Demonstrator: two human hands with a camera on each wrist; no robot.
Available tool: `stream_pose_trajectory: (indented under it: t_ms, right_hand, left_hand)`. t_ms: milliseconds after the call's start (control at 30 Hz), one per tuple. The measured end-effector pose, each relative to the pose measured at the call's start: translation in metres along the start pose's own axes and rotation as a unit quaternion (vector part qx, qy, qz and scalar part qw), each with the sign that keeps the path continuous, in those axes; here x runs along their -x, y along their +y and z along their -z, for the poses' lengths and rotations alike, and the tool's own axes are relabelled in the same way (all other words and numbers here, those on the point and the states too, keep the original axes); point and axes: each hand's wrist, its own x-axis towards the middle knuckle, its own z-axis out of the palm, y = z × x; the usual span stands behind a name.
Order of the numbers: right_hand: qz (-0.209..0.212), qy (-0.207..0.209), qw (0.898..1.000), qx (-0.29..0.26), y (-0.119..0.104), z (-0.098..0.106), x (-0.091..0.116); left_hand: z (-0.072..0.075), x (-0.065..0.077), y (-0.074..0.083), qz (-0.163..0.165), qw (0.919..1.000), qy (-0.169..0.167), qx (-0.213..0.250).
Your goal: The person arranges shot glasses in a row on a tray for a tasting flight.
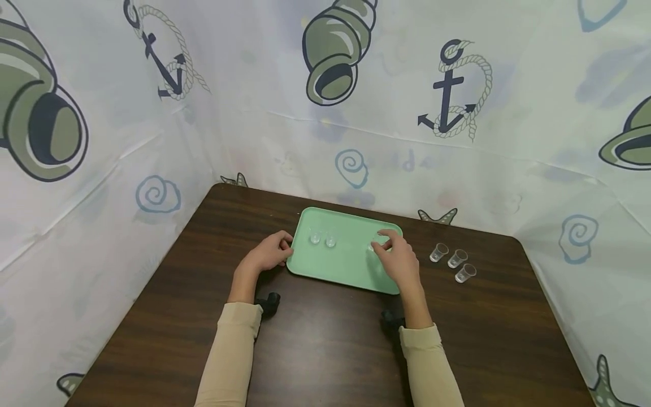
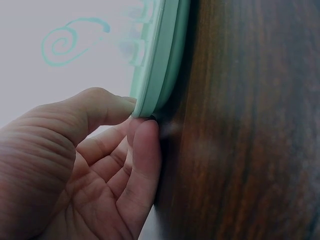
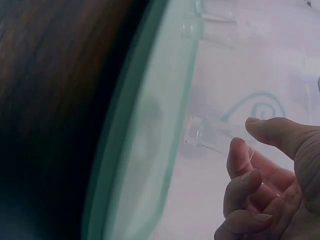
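A light green tray (image 1: 341, 268) lies on the table. My left hand (image 1: 267, 252) pinches its left edge; in the left wrist view the thumb is on the rim (image 2: 152, 75) and the fingertips are beneath. Over the tray's right part, my right hand (image 1: 399, 261) holds a small clear shot glass (image 3: 210, 134) near its rim between thumb and fingers. In the head view the fingers mostly hide this glass. Two more shot glasses, one (image 1: 315, 238) beside another (image 1: 330, 241), stand on the tray's left half.
Right of the tray, three clear shot glasses (image 1: 438, 252) (image 1: 458, 259) (image 1: 465, 273) stand close together on the dark wooden table (image 1: 315, 350). A patterned white curtain (image 1: 254, 135) hangs behind the table and along its sides.
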Motion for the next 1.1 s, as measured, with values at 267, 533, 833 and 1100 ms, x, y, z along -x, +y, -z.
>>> stream_pose_trajectory:
  t_ms: [267, 533, 833, 1100]
  right_hand:
    - [0.017, -0.011, 1.0, 0.005, -0.015, -0.013, -0.005]
    - [0.024, -0.03, 0.999, -0.002, -0.025, -0.023, -0.009]
    - [0.022, -0.043, 0.999, -0.001, -0.031, -0.037, -0.012]
    - [0.02, -0.052, 0.998, 0.003, -0.036, -0.045, -0.017]
  left_hand:
    - [0.002, 0.003, 0.0, 0.003, 1.0, 0.003, 0.007]
    - [0.0, 0.0, -0.003, -0.001, 1.0, -0.001, 0.007]
    - [-0.001, -0.001, -0.007, 0.007, 0.9999, 0.003, 0.007]
    - [-0.002, 0.0, -0.004, 0.007, 0.9999, 0.008, 0.006]
